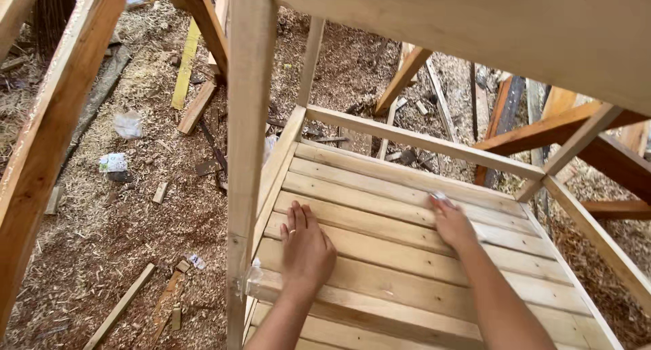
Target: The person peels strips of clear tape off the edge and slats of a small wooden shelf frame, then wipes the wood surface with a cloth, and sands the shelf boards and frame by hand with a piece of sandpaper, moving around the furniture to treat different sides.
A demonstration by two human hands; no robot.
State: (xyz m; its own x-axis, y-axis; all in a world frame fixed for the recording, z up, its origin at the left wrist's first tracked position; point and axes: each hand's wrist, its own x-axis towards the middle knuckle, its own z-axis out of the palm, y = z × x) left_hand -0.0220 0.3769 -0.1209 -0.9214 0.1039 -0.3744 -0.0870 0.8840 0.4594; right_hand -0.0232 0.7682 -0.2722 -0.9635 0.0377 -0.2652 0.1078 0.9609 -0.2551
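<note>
Slatted wooden shelf (380, 207) of pale, unfinished boards, set inside an open timber frame; the slats run side by side with narrow gaps, nail heads visible along them. Left hand (305, 245) lies flat, palm down, on the slats near the front left corner, fingers together and extended, a ring on one finger; its grip is open and holds nothing. Right hand (451, 221) rests further back and to the right, palm down on the slats, with a small pale object (439, 197) under its fingertips; what the object is cannot be told, nor whether the grip is closed on it. An upright post (247, 153) stands just left of the left hand, a scrap of clear plastic (252, 277) clinging to it near the shelf edge. A thin rail (420, 141) borders the shelf at the back. The ground (122, 214) around the frame is thickly covered in sawdust and shavings, with offcut sticks, a yellow strip (184, 65) and scraps of litter scattered about. Further timber frames stand to the right.
</note>
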